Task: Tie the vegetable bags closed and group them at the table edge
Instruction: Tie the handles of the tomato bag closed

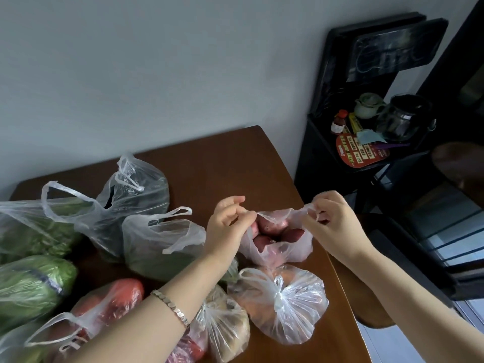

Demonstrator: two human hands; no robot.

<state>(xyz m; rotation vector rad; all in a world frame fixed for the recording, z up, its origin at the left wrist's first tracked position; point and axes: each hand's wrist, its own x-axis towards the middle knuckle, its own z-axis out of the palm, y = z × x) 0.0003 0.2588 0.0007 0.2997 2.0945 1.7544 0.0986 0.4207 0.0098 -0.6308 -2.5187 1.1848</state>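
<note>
My left hand (227, 226) and right hand (332, 221) each pinch a handle of the red potato bag (277, 242), still open near the right edge of the tabletop (222, 163). One tied bag (281, 301) sits just below it. I think most of the job is left, because the green bags (110, 205) still gape open.

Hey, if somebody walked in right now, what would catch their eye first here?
Probably the two hands at centre, the left hand and right hand, pulling open the handles of a bag of reddish vegetables near the right edge of the brown table. Just below it sits a knotted bag, and untied bags of greens crowd the left.
</note>
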